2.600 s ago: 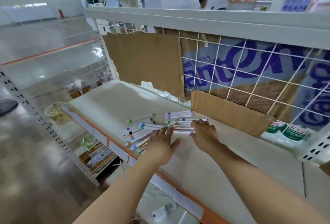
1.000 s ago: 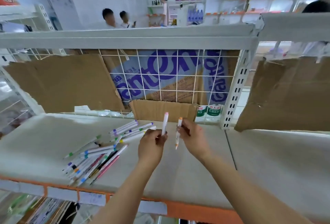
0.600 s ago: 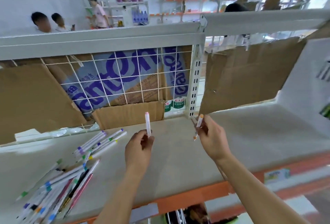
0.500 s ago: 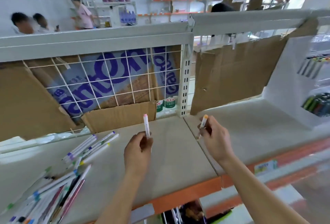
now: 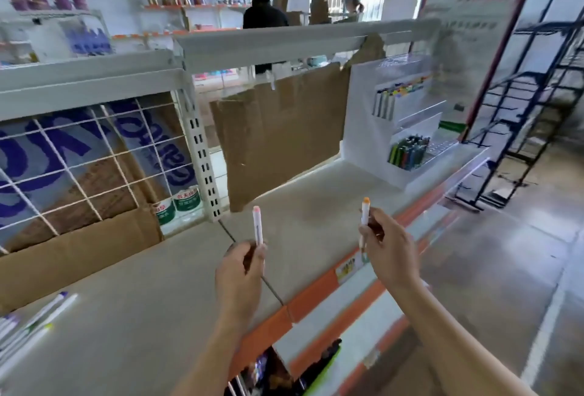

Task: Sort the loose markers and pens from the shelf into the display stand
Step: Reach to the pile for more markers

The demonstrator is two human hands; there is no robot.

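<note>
Left hand [image 5: 238, 272] pinched a pink-capped marker [image 5: 257, 225] upright; right hand [image 5: 390, 248] gripped an orange-capped marker [image 5: 365, 222], both above the shelf [image 5: 142, 316], well short of the display stand [image 5: 363, 130].

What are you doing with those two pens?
A person is tidying markers in a shop. The left hand holds a pink-capped marker upright, and the right hand holds an orange-capped marker. Both are raised above the shelf. The white display stand sits further right and already has markers in it. A few loose markers lie on the shelf at the far left.
</note>
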